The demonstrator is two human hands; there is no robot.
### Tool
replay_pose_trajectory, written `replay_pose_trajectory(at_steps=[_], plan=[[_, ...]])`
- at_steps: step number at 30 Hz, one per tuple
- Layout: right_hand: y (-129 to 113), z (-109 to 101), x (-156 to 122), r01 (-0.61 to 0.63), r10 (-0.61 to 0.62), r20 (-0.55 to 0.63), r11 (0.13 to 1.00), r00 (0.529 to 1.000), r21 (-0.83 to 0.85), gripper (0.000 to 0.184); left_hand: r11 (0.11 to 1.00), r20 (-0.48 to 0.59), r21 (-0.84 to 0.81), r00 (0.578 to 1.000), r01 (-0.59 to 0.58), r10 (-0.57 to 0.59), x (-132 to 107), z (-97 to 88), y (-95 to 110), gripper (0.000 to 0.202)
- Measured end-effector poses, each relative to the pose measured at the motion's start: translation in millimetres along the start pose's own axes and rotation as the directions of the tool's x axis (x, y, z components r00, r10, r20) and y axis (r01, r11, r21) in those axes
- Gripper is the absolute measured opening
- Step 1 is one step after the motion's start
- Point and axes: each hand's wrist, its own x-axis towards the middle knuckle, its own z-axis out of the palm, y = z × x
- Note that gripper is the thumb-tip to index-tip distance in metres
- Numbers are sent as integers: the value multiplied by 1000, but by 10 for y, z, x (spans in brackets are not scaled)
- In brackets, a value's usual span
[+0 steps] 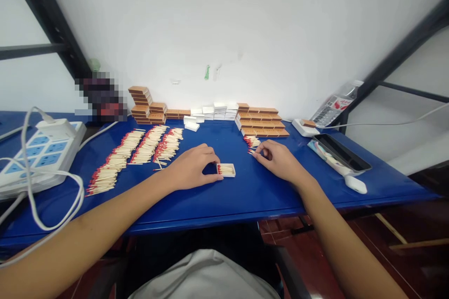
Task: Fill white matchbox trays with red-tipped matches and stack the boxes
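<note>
We look down on a blue counter (242, 203), reading our clock from its middle. A white power strip (45, 161) lies toward nine, slanting rows of matches (115, 161) between nine and ten, a black tray (336, 149) near three, and a clear bottle (331, 107) leans at two. Then come our hands: the left hand (194, 166), at nine, curves its thumb and fingers around the left end of a small matchbox tray, gripping it; the right hand (277, 159), just short of three, has thumb and forefinger nearly together — we cannot tell whether they pinch a match. Brown matchboxes (264, 124) rise in steps at one, and white boxes (219, 112) are stacked at twelve. The matchbox tray (228, 175) sits at the hub, its match heads pointing to nine. Smallest is a loose bunch (251, 141) of matches between one and two, beside the right fingertips.
</note>
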Motion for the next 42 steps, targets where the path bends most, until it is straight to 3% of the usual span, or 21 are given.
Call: replay_pose_trajectory(at_steps=[11, 16, 21, 25, 28, 34, 38, 42], plan=[[-29, -13, 42, 2, -6, 52, 997, 999, 77, 23, 1000, 0, 10, 1000, -2, 2, 2, -4, 3, 31], [-439, -70, -15, 38, -44, 36, 985, 998, 167, 20, 1000, 4, 11, 1000, 5, -5, 3, -1, 7, 30], [-927, 13, -137, 130, -143, 75, 978, 987, 162, 13, 1000, -27, 15, 999, -19, 20, -3, 19, -7, 30], [-1057, 84, -165, 171, -188, 118, 976, 975, 135, 11, 1000, -30, 11, 999, -24, 25, -3, 23, -11, 29], [-945, 7, -125, 144, -169, 130, 972, 977, 187, 14, 1000, -24, -2, 1000, -18, 18, -4, 16, -2, 29], [-265, -255, 19, -34, 40, -90, 997, 995, 73, 24, 1000, -27, -15, 999, -23, 23, -5, 6, 11, 25], [84, -193, 34, -103, 102, 14, 992, 995, 75, 28, 999, -23, -29, 1000, -17, 16, -2, -4, 19, 24], [138, -83, 33, -91, 84, 80, 992, 993, 84, 30, 1000, -18, -27, 1000, -16, 15, -3, -11, 21, 24]])
